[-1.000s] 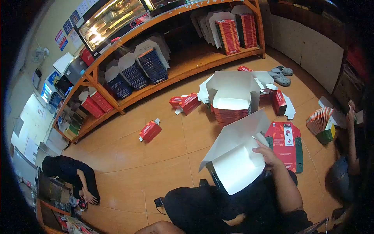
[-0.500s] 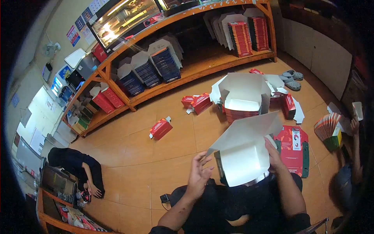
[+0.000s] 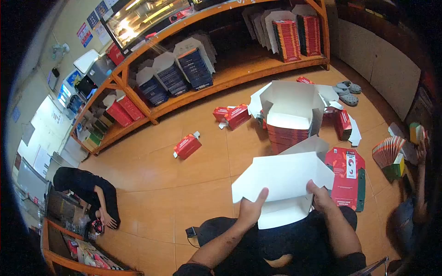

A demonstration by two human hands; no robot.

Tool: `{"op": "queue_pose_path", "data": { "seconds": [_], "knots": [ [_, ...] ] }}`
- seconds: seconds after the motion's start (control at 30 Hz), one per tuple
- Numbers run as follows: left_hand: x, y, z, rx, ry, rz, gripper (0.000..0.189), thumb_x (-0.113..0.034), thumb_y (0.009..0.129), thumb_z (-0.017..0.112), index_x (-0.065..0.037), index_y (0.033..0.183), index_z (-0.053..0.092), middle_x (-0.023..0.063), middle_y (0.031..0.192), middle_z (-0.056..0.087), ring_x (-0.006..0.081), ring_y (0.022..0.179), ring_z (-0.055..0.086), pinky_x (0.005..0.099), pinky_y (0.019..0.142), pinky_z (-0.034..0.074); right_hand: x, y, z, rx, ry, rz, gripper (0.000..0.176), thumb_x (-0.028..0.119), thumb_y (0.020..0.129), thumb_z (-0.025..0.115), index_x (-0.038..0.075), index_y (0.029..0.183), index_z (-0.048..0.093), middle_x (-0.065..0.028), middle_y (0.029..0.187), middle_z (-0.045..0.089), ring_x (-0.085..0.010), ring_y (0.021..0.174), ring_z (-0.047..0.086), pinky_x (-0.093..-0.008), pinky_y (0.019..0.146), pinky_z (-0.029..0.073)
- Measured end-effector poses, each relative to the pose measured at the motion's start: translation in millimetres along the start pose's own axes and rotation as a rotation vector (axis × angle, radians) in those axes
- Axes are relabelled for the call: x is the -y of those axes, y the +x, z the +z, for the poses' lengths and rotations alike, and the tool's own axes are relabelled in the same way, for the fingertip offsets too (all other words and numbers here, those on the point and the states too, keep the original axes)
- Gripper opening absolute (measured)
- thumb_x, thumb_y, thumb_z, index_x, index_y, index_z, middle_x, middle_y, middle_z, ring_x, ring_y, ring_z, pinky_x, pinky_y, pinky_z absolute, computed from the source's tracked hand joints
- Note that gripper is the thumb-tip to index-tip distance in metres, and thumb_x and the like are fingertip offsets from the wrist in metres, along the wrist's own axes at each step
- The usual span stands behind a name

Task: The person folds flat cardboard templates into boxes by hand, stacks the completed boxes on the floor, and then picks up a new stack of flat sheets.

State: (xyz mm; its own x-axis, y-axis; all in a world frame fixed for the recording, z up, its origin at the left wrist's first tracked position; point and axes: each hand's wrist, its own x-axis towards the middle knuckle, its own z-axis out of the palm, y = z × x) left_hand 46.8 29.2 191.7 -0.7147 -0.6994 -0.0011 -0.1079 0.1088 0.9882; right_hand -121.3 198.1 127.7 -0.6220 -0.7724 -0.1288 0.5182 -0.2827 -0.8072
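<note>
Above my lap is a cardboard box (image 3: 287,172), its white inside facing me, with a broad flap and slanted corner pieces spread across it. My left hand (image 3: 250,210) grips the near left of the flap, thumb lying on the white board and fingers hidden beneath. On the right side, my right hand (image 3: 323,198) pinches the board with its thumb pressed on top. Just beyond stands a stack of nested open boxes (image 3: 289,120), red outside and white within. A flat red box blank (image 3: 341,179) with green edges lies on the floor to the right.
Small red boxes (image 3: 188,146) lie about the tiled floor. A wooden shelf (image 3: 230,82) holds stacked red and dark blue boxes. Grey clogs (image 3: 346,94) sit at back right. One person (image 3: 90,193) crouches at left; another person's hand (image 3: 421,149) is beside fanned cartons (image 3: 387,152) at right.
My left hand, spread beside the box before, now grips its flap. The flap has swung toward me over the opening. At right, the other person's carton has turned to show green and orange.
</note>
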Motion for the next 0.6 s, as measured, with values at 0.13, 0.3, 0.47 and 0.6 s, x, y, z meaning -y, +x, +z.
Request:
{"op": "queue_pose_path", "data": {
  "seconds": [0.13,0.3,0.47,0.6],
  "knots": [
    [-10,14,2,-0.083,-0.173,-0.029,0.048,-0.031,0.098,0.058,0.009,0.125,0.052,0.0167,0.117,0.062,0.0229,0.109,0.058,0.0351,0.095,0.045,9,1,-18,-0.102,-0.333,-0.088,0.064,0.025,0.089,0.067,-0.002,0.14,0.039,-0.014,0.135,0.05,-0.0252,0.127,0.045,-0.0394,0.108,0.034],
    [-10,22,18,0.205,-0.442,0.485,0.047,-0.039,0.094,0.063,-0.001,0.12,0.056,0.0178,0.126,0.052,0.0249,0.121,0.05,0.0373,0.1,0.043,59,12,-34,-0.312,-0.701,-0.241,0.036,0.014,0.091,0.062,-0.006,0.12,0.056,-0.0121,0.112,0.064,-0.0185,0.105,0.058,-0.0341,0.093,0.044],
    [56,36,14,0.287,0.378,0.812,0.035,-0.026,0.087,0.07,-0.006,0.114,0.059,0.012,0.122,0.053,0.0303,0.101,0.062,0.0384,0.087,0.054,84,41,-70,-0.419,-1.293,-0.295,0.029,0.016,0.091,0.062,-0.006,0.11,0.06,-0.0203,0.101,0.066,-0.0262,0.094,0.062,-0.0362,0.087,0.046],
    [99,40,37,0.524,0.771,0.74,0.029,-0.029,0.087,0.064,-0.008,0.106,0.062,0.0095,0.112,0.058,0.0283,0.089,0.065,0.0414,0.075,0.055,91,62,-25,-0.313,-1.716,-0.291,0.025,0.018,0.09,0.061,-0.004,0.102,0.062,-0.0265,0.095,0.064,-0.0412,0.094,0.062,-0.0455,0.081,0.048]
  ]
}}
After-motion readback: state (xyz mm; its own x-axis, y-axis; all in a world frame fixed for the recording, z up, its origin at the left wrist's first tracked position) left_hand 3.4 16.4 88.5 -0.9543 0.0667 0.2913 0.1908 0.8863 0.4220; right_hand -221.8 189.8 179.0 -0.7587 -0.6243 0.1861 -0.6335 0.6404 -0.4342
